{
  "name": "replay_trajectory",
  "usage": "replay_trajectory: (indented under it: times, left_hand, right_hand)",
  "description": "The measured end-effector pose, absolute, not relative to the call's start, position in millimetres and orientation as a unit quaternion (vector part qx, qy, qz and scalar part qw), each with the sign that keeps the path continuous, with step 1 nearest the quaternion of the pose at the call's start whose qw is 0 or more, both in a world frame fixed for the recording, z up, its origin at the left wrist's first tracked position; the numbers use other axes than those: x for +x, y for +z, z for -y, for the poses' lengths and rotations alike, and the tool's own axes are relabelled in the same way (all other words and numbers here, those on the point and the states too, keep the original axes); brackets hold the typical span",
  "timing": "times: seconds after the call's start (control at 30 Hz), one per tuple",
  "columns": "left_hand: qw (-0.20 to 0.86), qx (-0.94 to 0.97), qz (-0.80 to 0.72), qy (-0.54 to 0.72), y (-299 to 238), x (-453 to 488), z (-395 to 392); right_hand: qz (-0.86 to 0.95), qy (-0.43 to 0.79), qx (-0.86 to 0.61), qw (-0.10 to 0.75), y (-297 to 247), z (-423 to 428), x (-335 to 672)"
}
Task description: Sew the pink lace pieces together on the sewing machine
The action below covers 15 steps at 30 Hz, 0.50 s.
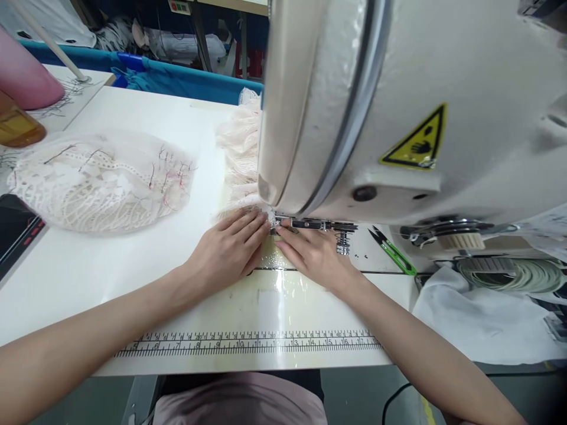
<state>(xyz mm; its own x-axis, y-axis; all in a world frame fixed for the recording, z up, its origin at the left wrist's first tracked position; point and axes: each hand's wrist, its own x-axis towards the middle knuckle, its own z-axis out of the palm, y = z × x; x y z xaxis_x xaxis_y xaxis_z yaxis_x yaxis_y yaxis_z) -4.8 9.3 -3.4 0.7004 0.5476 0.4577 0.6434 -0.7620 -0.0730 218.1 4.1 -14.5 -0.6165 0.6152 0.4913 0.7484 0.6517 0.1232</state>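
Note:
Cream lace fabric [241,144] lies gathered along the left side of the sewing machine head [319,106]. My left hand [234,242] rests flat on its near end, palm down, with the fingers stretched toward the needle area. Just right of the presser foot, my right hand [316,251] lies with its thumb and forefinger stretched out close to the stitching spot. Its other fingertips are partly hidden under the machine's metal parts. The needle itself is hidden behind the machine head.
Another piece of lace [101,183] with dark and red thread bits lies on the left. Green thread snips [394,251] lie right of my right hand. A phone-like black device [18,230], a pink thread cone [26,71] and white cloth [478,319] stand around. A ruler strip [248,342] runs along the front edge.

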Motion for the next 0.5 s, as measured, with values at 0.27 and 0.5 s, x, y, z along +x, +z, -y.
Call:
replay_trajectory:
  times: [0.27, 0.5]
  left_hand:
    - [0.109, -0.911, 0.344, -0.199, -3.6, -3.4, -8.8]
    - [0.102, -0.907, 0.363, -0.19, -6.7, -5.0, -9.1]
  right_hand:
    - [0.893, -0.185, -0.357, 0.202, -7.1, -3.2, 214.3]
    - [0.889, -0.118, -0.371, 0.241, -5.9, -6.6, 219.2]
